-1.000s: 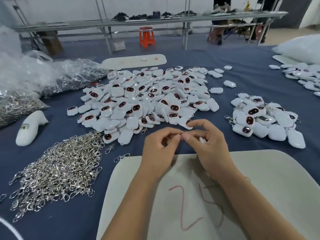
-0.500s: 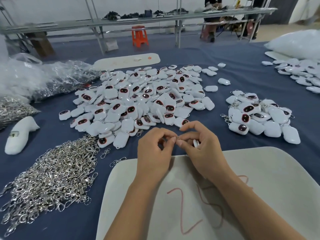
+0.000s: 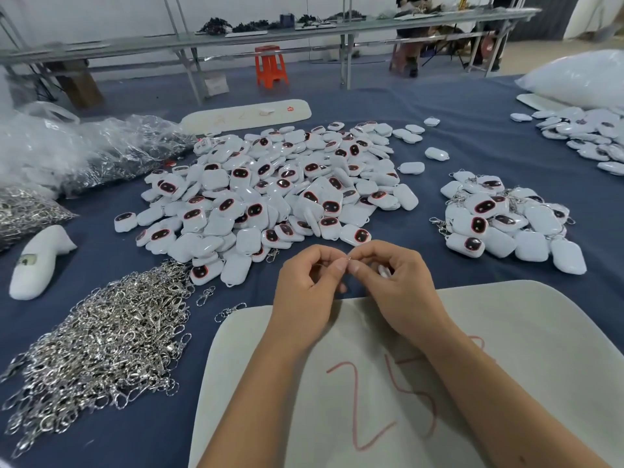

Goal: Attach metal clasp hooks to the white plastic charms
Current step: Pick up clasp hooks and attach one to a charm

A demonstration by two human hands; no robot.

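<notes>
— What do your hands have?
— Your left hand (image 3: 304, 285) and right hand (image 3: 401, 285) meet fingertip to fingertip, curled, pinching a small metal ring (image 3: 349, 259); a white charm (image 3: 385, 271) sits tucked in your right palm.
— Containers?
— Clear plastic bags (image 3: 111, 153) at far left hold metal clasps. Loose clasp hooks (image 3: 101, 342) lie heaped left; bare charms (image 3: 277, 190) ahead, a smaller charm pile (image 3: 506, 221) at right.
— Writing?
— The white board (image 3: 506, 332) under your wrists reads "25" in red.

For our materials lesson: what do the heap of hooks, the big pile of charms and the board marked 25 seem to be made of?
Heap of hooks: bright polished metal, by its silvery glints.
Pile of charms: glossy white plastic with dark, red-rimmed windows; smooth highlights.
Board: matt off-white, perhaps foam or plastic; its look leaves this open.
</notes>
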